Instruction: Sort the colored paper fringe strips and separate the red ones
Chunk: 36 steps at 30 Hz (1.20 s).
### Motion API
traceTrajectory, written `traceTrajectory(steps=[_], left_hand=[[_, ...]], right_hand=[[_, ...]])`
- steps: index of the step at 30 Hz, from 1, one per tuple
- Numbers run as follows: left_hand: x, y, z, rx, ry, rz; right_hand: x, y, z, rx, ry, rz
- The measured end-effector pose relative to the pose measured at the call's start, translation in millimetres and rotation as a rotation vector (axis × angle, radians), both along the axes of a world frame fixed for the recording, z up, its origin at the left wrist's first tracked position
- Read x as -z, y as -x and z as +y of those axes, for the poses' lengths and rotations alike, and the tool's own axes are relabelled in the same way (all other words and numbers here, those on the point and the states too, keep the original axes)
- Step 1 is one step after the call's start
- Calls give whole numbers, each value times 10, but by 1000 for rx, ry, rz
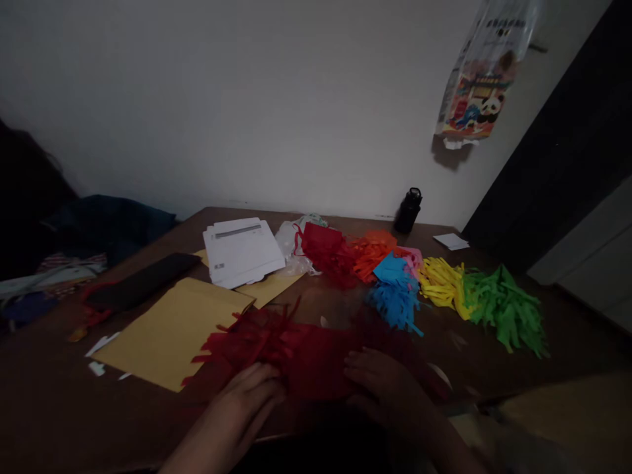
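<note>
A red fringed sheet [320, 362] lies at the table's front edge, its cut strips spread to the left and darker strips to the right. My left hand [251, 395] rests on its left part, fingers together and bent, the tips hidden against the red strips. On the sheet's right part lies my right hand [380, 382], fingers stretched out over the red surface; it is dim and slightly blurred. Left of the sheet, partly under its strips, is a tan envelope [172, 329].
Behind are white card pieces [244, 253], a red bundle [323, 247], orange strips [372, 253], blue strips [395, 296], yellow strips [444, 283] and green strips [511, 309]. A black bottle [408, 210] stands near the wall. A dark pouch [143, 283] lies left.
</note>
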State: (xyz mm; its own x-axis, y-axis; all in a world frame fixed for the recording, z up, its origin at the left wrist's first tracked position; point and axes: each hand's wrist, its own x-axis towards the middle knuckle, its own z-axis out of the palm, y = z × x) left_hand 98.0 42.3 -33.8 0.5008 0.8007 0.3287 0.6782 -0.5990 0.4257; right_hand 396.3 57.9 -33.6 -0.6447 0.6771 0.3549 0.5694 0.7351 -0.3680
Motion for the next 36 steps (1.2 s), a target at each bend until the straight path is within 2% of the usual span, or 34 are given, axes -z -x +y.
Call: traceTrajectory(steps=[7,11,16,20,25,31,34,36], left_hand=[[17,29,-151,-89,-101,11],[-24,22,-214,-121,-251,18],[-61,-22,-277,-92,-293,55],[-91,-34,-309,-35,-224,60],[-90,-3,-251,-41,-229,63],[-102,-20,-232,-73,-249,53],[-97,-72,-235,-65,-218,41],[-90,-109,-215,-38,-140,58]], right_hand=[[29,-115,-44,-3,-175,150],[-46,-88,-138,12,-176,150],[-223,251,-245,-35,-221,153],[-158,521,-196,-11,-260,154],[-9,557,-143,53,-122,162],[-67,498,-164,138,145,109],[-80,486,-154,128,212,75],[-69,474,-152,116,231,54]])
